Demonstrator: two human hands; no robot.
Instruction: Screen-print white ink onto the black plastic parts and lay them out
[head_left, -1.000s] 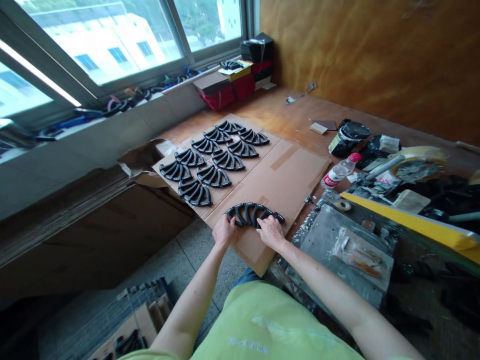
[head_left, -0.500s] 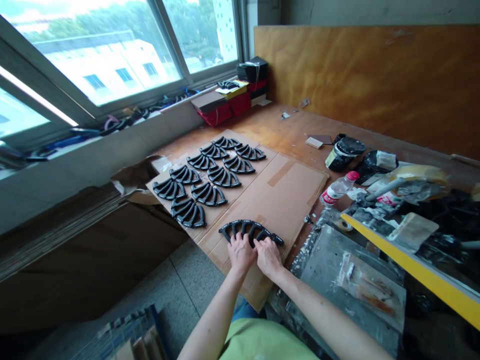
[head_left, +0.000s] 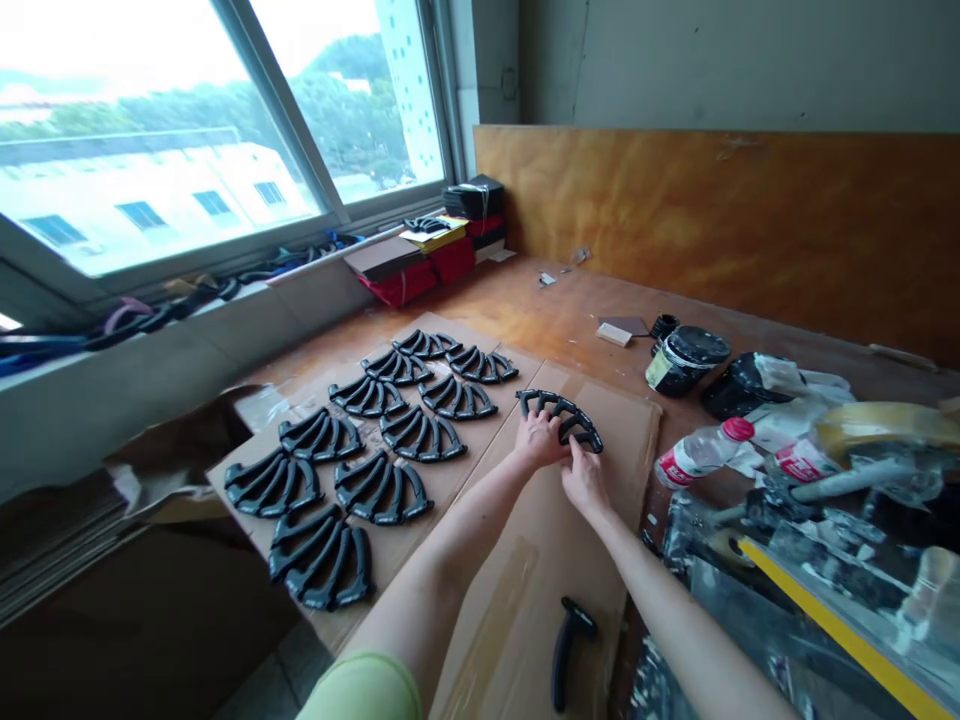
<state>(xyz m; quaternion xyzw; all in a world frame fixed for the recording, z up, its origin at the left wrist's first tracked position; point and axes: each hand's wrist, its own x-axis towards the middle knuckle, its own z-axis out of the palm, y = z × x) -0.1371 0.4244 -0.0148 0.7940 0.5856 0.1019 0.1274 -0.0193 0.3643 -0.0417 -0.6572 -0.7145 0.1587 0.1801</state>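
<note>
A black fan-shaped piece (head_left: 564, 408) lies toward the back of the cardboard sheet (head_left: 517, 570), under my hands. My left hand (head_left: 540, 438) has its fingers on the piece's left and middle ribs. At its right end, my right hand (head_left: 585, 478) touches the piece with a finger pointing forward; the other fingers look curled, and whether they hold anything is hidden. A single black curved rib (head_left: 568, 650) rests alone near the front of the cardboard. Several more black fan-shaped pieces (head_left: 384, 487) are laid in rows on the cardboard's left part.
On the right are a plastic bottle (head_left: 703, 452), a black jar (head_left: 688, 360), tape and a yellow-edged bar (head_left: 840, 625) amid clutter. Red and black stacks (head_left: 450, 258) sit by the window. A wooden board (head_left: 712, 230) stands along the back.
Both hands and the fan-shaped piece have moved forward over the cardboard. A single rib now shows separately near the front. The camera view has shifted.
</note>
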